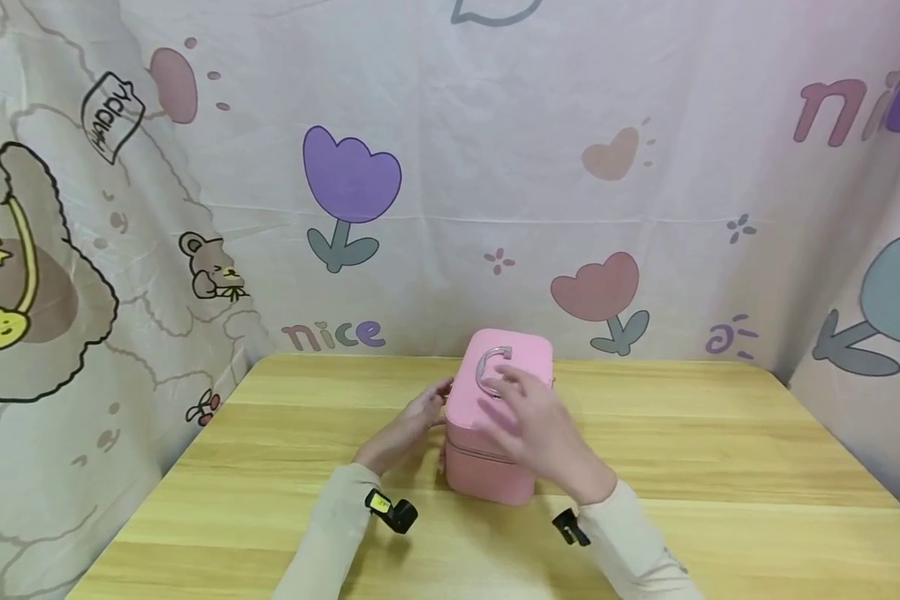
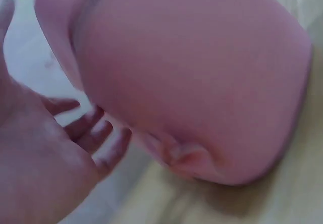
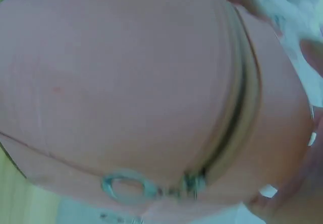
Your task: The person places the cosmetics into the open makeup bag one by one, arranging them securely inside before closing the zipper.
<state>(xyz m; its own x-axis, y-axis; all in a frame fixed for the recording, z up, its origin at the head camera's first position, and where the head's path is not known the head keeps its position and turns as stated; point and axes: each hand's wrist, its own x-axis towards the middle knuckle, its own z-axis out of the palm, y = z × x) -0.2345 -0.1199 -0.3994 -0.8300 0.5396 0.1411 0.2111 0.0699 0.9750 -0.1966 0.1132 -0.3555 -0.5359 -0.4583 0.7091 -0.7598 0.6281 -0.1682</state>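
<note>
A pink zippered case (image 1: 489, 477) stands upright on the table, a silvery carry handle (image 1: 482, 367) on its lid. Beside its left face is my left hand (image 1: 412, 423), fingers loosely bent at the back corner; the left wrist view shows them near or against the case, gripping nothing. My right hand (image 1: 546, 433) reaches over the lid from the right, fingers spread near the handle and slightly blurred. Whether it touches the lid I cannot tell. In the right wrist view a zipper (image 3: 245, 90) runs around the case, with a metal zipper pull (image 3: 128, 185) at the corner.
The case stands near the far middle of a light wooden table (image 1: 720, 467). Behind it hangs a printed curtain (image 1: 450, 167) with flowers and lettering, which also closes in both sides. Each wrist wears a small black camera mount (image 1: 399, 515).
</note>
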